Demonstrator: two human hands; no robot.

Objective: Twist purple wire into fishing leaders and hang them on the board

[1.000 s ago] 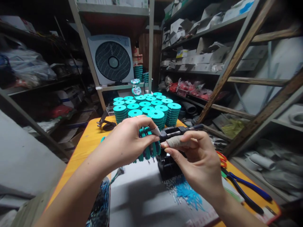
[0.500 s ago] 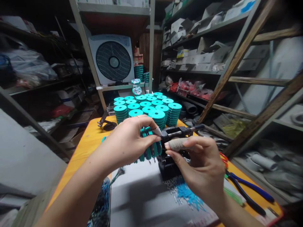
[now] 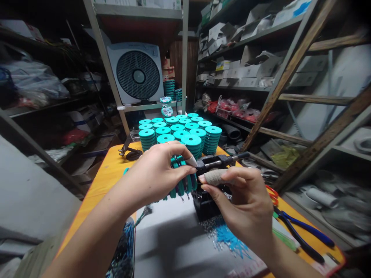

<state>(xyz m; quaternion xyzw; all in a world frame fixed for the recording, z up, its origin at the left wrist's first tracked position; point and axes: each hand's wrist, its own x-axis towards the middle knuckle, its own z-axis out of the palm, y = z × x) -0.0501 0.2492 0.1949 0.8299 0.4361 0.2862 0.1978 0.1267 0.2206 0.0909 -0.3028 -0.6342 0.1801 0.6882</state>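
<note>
My left hand reaches over a row of teal discs beside a black metal device. Its thumb and forefinger, the latter wrapped in white, are pinched at the device's near-left edge; what lies between them is too small to make out. Just to the right, in front of the device, my right hand pinches thumb against a forefinger wrapped in grey tape. Anything in that pinch is hidden. Thin blue pieces with silvery ends lie in a pile below my right hand on a white sheet.
Several stacks of teal spools stand at the table's back. Pliers with blue and black handles and orange-handled scissors lie right. A black stand is back left; a box fan is behind. A wooden ladder leans right.
My right hand has shifted very slightly left. The left hand keeps its pinch in nearly the same place, and the view has moved a little.
</note>
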